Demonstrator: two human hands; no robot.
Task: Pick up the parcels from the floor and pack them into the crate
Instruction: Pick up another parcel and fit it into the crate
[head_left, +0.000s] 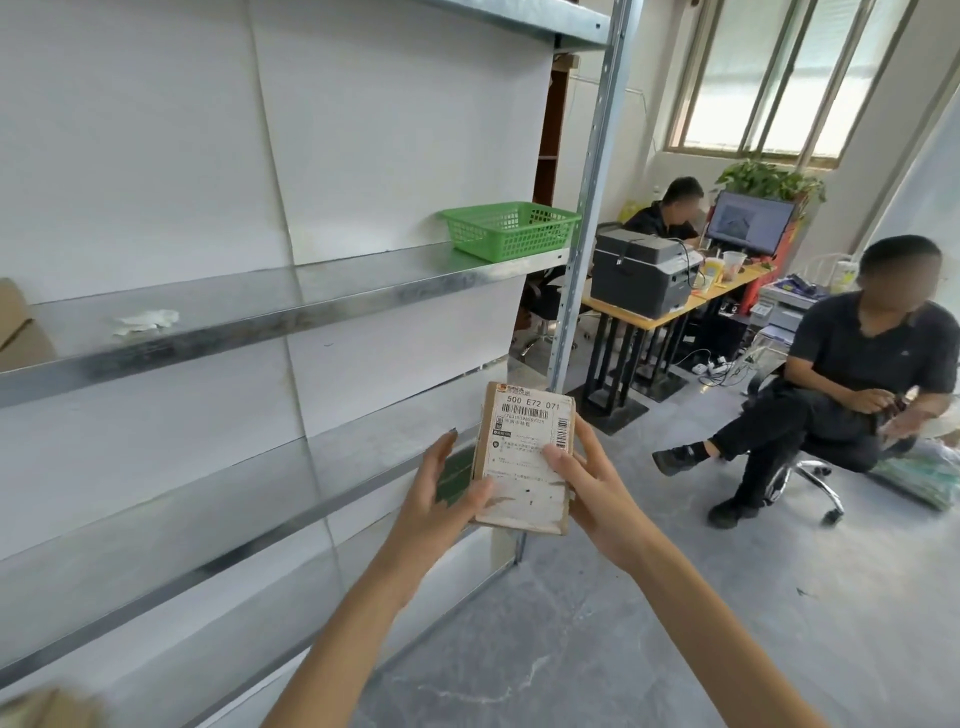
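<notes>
**Item:** parcel (524, 462), one small flat cardboard box.

**Location:** held in the air between both hands, in front of the lower tiers of a metal shelf unit (291, 322), well above the grey floor (597, 649). It touches neither shelf nor floor.

**Hold:** left hand (441, 493) grips the lower left edge, thumb on the front face, fingers behind. Right hand (592, 488) grips the right edge, thumb pressed on the label (527, 441), fingers wrapped round the side. Both hands are equally near and share the load.

**Orientation:** long axis runs away from the person, near end low and far end raised. The broad labelled face is turned up toward the camera.

**Appearance:** brown card, with a white shipping label over most of the face. Printed on it are "500 E72 071", one barcode beneath and a second along the right margin. The lower label is scuffed and torn, and the corners are worn. A dark green patch shows on the left side.

**Destination:** the crate is not identifiable in view. A green basket (511, 231) sits on the middle shelf, up and ahead of the parcel. A blurred cardboard shape (47, 709) sits at the lower left corner. Whether either is the target cannot be told.

**Stage, judged:** pick-up done, placing not yet done.
</notes>
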